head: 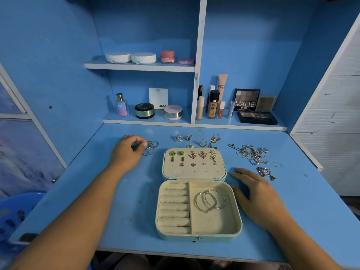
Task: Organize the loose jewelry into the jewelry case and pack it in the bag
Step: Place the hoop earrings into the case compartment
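Your pale teal, cream-lined jewelry case [198, 237] lies open in the middle of the blue counter [124, 211], so the sorting is partly done. The padded lid panel [194, 171] holds several rows of small stud earrings [192, 154], with one row of holes unfilled. Two large silver hoop earrings [210, 200] rest in the right compartment. The cream ring rolls [174, 207] on the left side hold nothing.

Your left hand [127, 151] reaches left of the lid, and its fingers [143, 144] pinch a cluster of thin silver wire bangles [151, 148], which rest on the counter. Your right hand [257, 197] lies flat on the counter just beside the case's right wall, fingers straight and holding nothing.

Plenty is left. A few gold and silver rings [188, 137] sit behind the lid. A pair of gold dangling earrings [214, 140] lies just right of them. A tangled heap of silver and gold chains [251, 153] sprawls to the right, with a sparkly pendant piece [266, 172] near your right fingertips. After that, the case needs closing and packing.

No bag is in view. The chains are too knotted to count, and you cannot tell how many bangles your left fingers have caught. A small piece behind the lid's far edge is partly hidden.
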